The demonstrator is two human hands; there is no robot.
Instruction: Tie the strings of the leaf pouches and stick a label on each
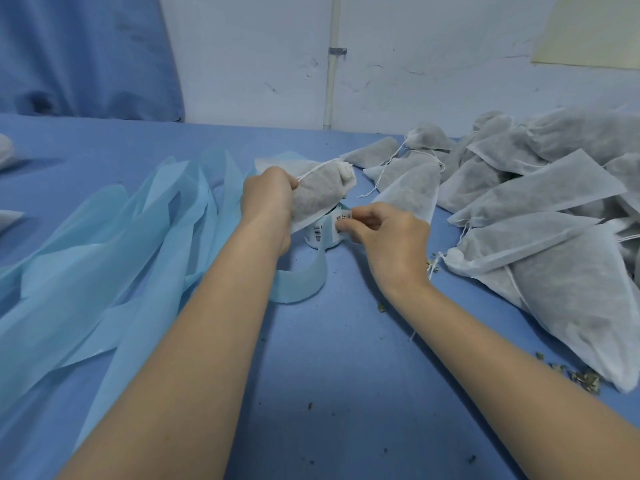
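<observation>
My left hand (268, 199) grips a white leaf pouch (323, 190) with a tied string, held just above a roll of labels (320, 233). My right hand (384, 233) pinches a white barcode label (343, 219) at the roll, right below the pouch. A light blue backing strip (301, 282) curls off the roll toward me.
A heap of white leaf pouches (540, 209) with loose strings fills the right of the blue table (329, 375). Long used backing strips (104, 271) lie at the left. Leaf crumbs (581, 377) are scattered near the front right. More pouches sit at the far left edge (5, 154).
</observation>
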